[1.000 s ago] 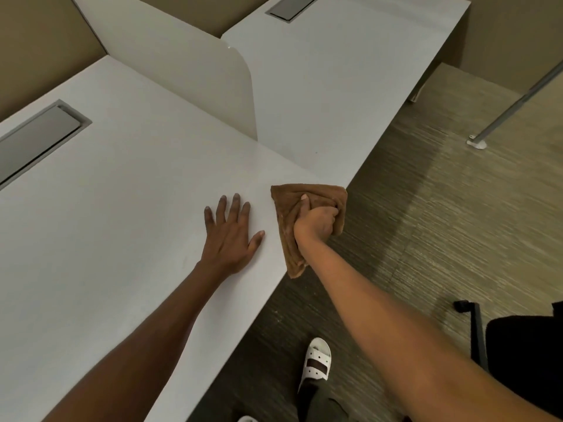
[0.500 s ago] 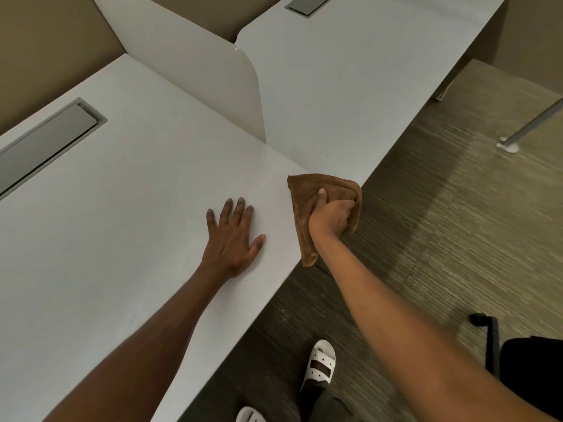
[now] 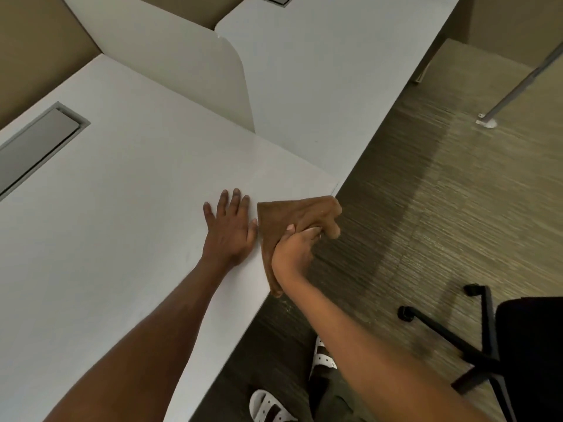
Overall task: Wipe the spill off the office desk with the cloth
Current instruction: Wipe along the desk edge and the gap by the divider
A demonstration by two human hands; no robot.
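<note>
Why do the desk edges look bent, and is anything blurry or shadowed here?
Head view: the wide-angle lens bows the desk edges; the right hand and cloth look slightly soft, perhaps motion blur; a broad shadow band crosses the carpet; no strong glare.

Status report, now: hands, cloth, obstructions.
Left hand open, flat on desk. Right hand gripping brown cloth at desk's front edge. No spill visible. Nothing obstructing.

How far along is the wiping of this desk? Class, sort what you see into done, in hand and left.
Done: no spill shows on the visible desk.
In hand: the right hand grips the brown cloth at the desk's front edge, partly hanging over it; the left hand lies flat beside it.
Left: I cannot tell whether residue remains under the cloth.
</note>
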